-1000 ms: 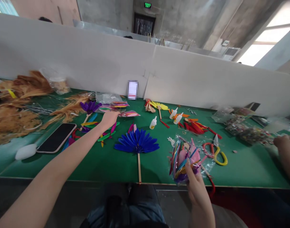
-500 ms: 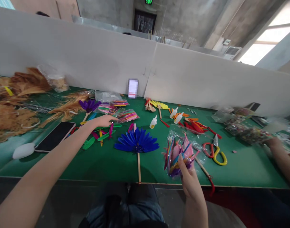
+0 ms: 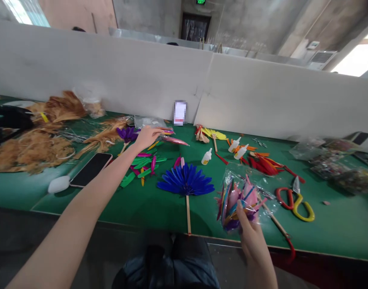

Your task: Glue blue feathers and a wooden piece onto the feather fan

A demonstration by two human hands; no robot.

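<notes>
My right hand (image 3: 252, 230) grips a clear plastic bag of mixed feathers (image 3: 236, 200), pink, blue, purple and yellow, above the table's front part. My left hand (image 3: 148, 136) reaches to the back left, its fingers closed on another bag of colourful feathers (image 3: 175, 140), which looks tilted edge-on. Below that hand lie loose green feathers (image 3: 141, 161) with some magenta and yellow ones. Between my arms rests a fan of blue feathers (image 3: 185, 180) on a wooden stick (image 3: 188, 212).
Glue bottles (image 3: 206, 156) stand behind the blue fan. Red-and-yellow-handled scissors (image 3: 296, 198) lie at the right, near red feathers (image 3: 263, 164). A phone (image 3: 91, 169) and tan fibres (image 3: 30, 148) are at the left. A white partition (image 3: 135, 76) bounds the back.
My left hand has moved back and closed on the feather bag, tilting it up. The right hand keeps its bag. The view has swung left, and another person's hand at the right has left it.
</notes>
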